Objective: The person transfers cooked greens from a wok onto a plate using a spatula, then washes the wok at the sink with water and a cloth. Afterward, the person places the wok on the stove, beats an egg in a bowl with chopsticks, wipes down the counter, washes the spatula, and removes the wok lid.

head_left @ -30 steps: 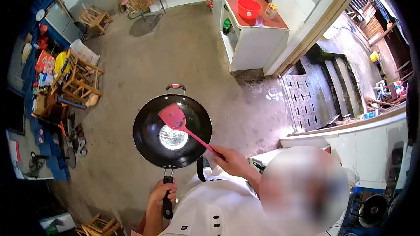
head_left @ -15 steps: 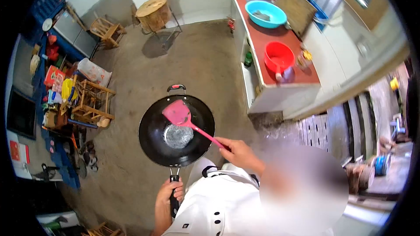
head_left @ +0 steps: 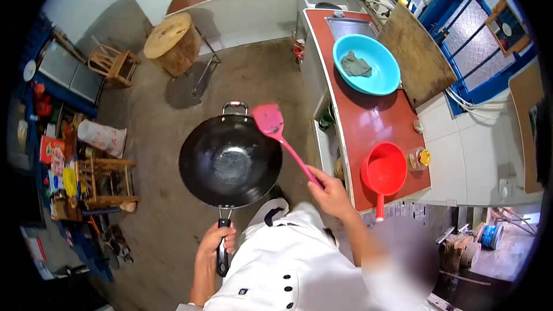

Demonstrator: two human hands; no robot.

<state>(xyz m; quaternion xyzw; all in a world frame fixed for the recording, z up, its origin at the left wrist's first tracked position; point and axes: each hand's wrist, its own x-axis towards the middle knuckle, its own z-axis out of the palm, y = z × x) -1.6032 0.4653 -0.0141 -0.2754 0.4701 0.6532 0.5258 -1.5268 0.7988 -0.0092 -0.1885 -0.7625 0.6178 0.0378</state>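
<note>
My left hand (head_left: 218,239) is wrapped round the black handle of a large dark wok (head_left: 199,152), which hangs in front of me over the floor. A worn pale patch shows at the wok's bottom, and a small loop handle sticks up from its far rim. In my right hand (head_left: 333,194) is a pink spatula (head_left: 295,158), gripped by the end of its shaft. The spatula's broad blade, with dark specks on it, overlaps the wok's upper right rim in this view.
To the right runs a red-topped counter (head_left: 374,124) carrying a turquoise basin (head_left: 393,75) with a grey cloth, a red dipper (head_left: 385,167) and a yellow-lidded jar (head_left: 419,158). A round chopping block (head_left: 173,43) stands ahead on a stand. Wooden chairs (head_left: 112,64) and piled goods line the left.
The spatula has moved from over the wok's inside to its right rim. My view has turned toward the counter, which now appears nearer, and both hands still keep their grip.
</note>
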